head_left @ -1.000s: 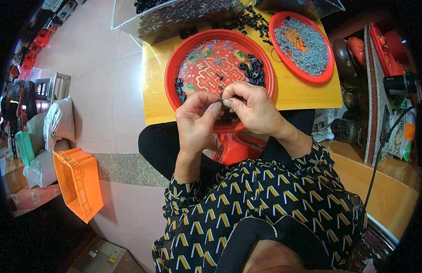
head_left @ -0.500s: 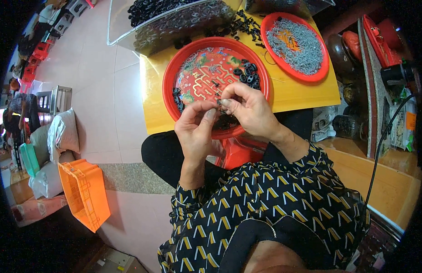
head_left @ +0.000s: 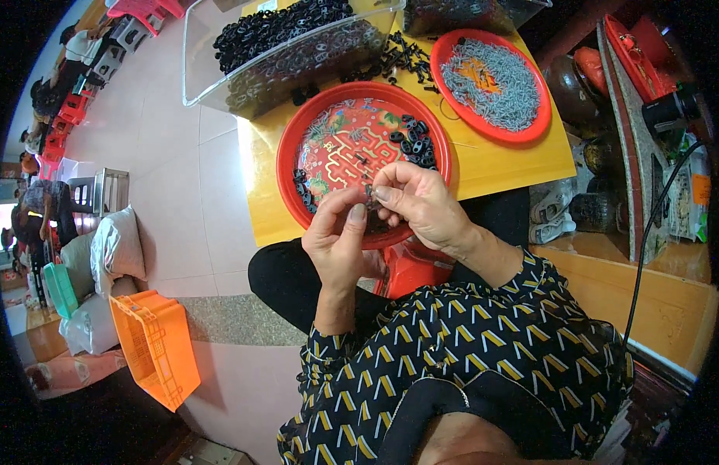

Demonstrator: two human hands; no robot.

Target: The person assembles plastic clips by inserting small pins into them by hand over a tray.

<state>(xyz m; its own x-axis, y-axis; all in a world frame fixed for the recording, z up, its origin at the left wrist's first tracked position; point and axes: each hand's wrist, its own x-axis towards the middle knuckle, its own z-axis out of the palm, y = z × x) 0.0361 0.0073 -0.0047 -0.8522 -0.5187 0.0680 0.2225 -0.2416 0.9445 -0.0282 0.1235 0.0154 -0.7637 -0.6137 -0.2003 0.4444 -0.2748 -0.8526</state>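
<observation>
1. Piece [head_left: 368, 191], small and dark, sits where the fingertips meet, between the left hand [head_left: 334, 240] and the right hand [head_left: 423, 205]; most of it is covered. By the seated person's clock, its long axis seems to run 12 to 6.
2. Right hand comes at it from 3 o'clock, thumb and forefinger pinched narrow on it. Left hand comes from about 7, thumb and forefinger nearly together beside it; whether they share the grip, I cannot tell. Neither hand looks clearly nearer.
3. Beneath both lies a round red tray [head_left: 287, 163]. From the piece, a slim dark part [head_left: 362, 159] lies at 12, black oval pieces [head_left: 416, 143] between 1 and 2, a smaller dark cluster [head_left: 302, 190] at 9, and loose silvery screws [head_left: 319, 125] near 11.
4. Farther out on the yellow tabletop [head_left: 522, 169], a second red tray [head_left: 524, 136] heaped with screws stands near 2, and a clear bin [head_left: 208, 85] of black ovals near 11.
</observation>
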